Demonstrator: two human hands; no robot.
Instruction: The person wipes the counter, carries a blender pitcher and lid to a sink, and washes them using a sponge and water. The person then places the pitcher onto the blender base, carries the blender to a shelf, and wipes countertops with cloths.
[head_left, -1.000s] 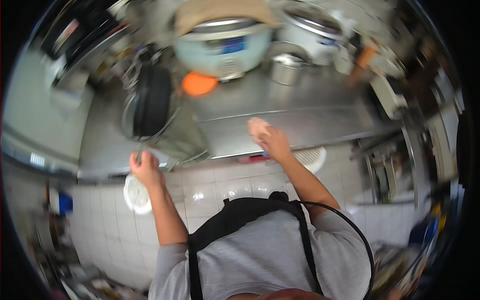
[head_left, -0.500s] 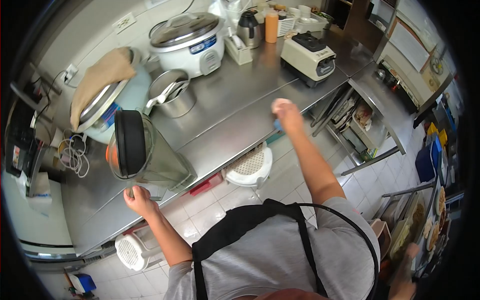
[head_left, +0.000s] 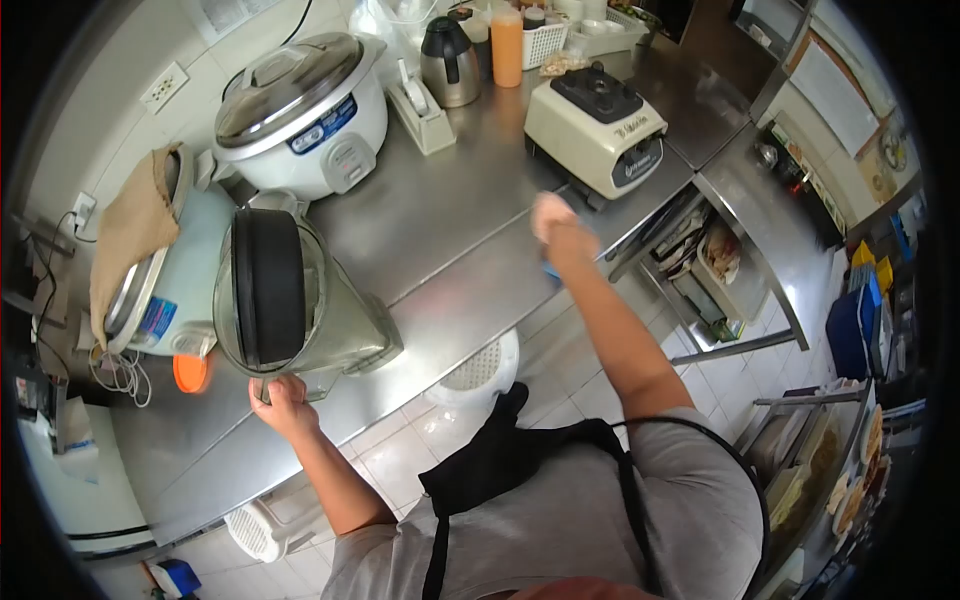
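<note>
On the left, your left hand point(head_left: 284, 406) grips the handle point(head_left: 321, 384) of the see-through jug point(head_left: 345, 310) over the table point(head_left: 440, 225). The jug runs long from black lid point(head_left: 270, 290) at left to foot point(head_left: 385, 335) at right. Farther right, your right hand point(head_left: 565, 235) is too blurry to tell if it holds anything; it is the hand nearer the blender base point(head_left: 590, 130), which sits just beyond it, on the far side.

Open counter point(head_left: 440, 270) extends between the blender jar point(head_left: 350, 320), held in the left hand point(head_left: 285, 405), and the blender base point(head_left: 595, 130), which blocks passage just beyond the right hand point(head_left: 565, 230). Rice cooker point(head_left: 300, 120), tape dispenser point(head_left: 422, 112) and jug point(head_left: 450, 70) obstruct the rear, left to right.
</note>
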